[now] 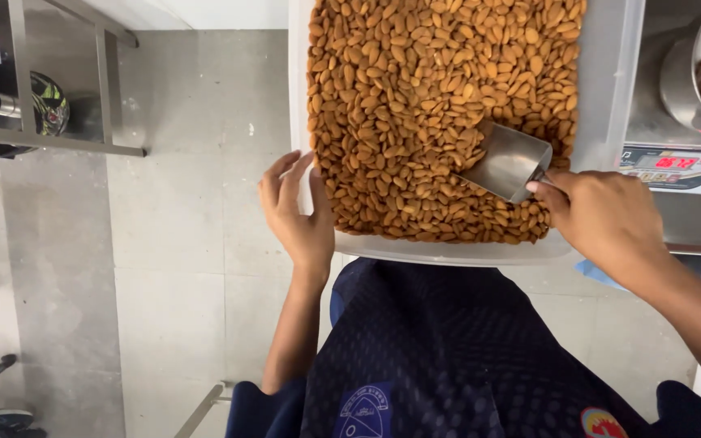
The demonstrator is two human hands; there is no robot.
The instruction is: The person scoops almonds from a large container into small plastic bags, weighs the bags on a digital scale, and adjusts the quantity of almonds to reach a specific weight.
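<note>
Metal scoop, shiny, amid brown almonds

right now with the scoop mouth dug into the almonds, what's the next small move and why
Probably push the metal scoop a little deeper and tip it up. Its mouth is buried in the almonds but the bowl that shows looks bare, so it seems to hold little. The right hand has the handle, and the left hand steadies the edge of the clear tub.

Single head-mounted view, looking steeply down from above the person's chest. The white tub of almonds sits close, centre to far; grey floor fills the left, a weighing scale the right edge.
</note>
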